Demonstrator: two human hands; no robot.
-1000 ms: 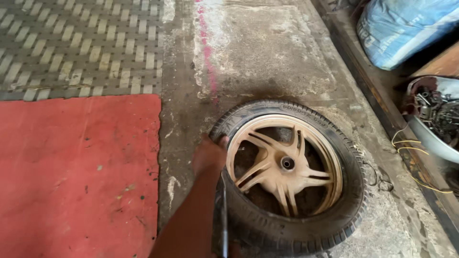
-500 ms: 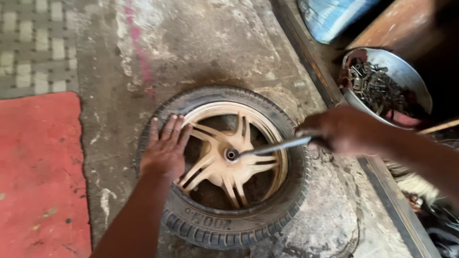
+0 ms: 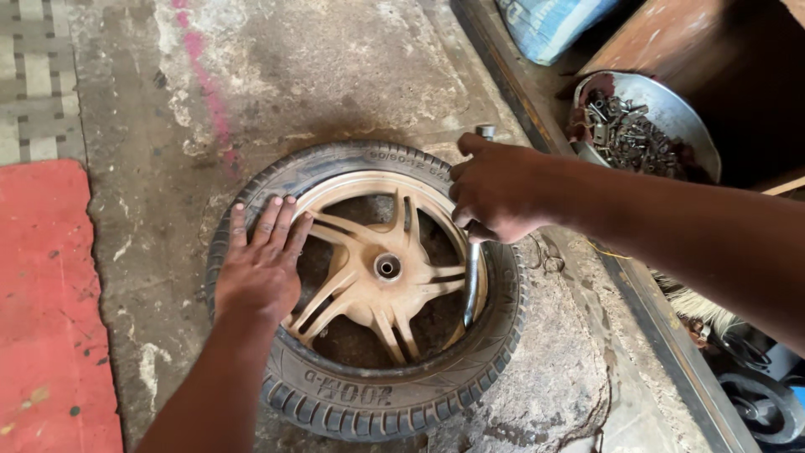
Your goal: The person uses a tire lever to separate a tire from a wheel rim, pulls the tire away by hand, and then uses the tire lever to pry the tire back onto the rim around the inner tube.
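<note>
Nearest, left hand [image 3: 262, 267], fingers spread flat, pressing the tyre [image 3: 369, 411] and tan spoked rim [image 3: 377, 277] lying on the concrete floor [image 3: 335, 75]. Right hand [image 3: 495, 191], fingers clenched around a metal tyre lever [image 3: 471, 285] set against the rim's right edge. Beyond, metal bowl [image 3: 679, 113] of bolts.

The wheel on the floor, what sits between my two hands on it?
In the head view, the tan spoked rim and its hub lie between the left hand, flat on the tyre, and the right hand gripping a metal bar.
</note>
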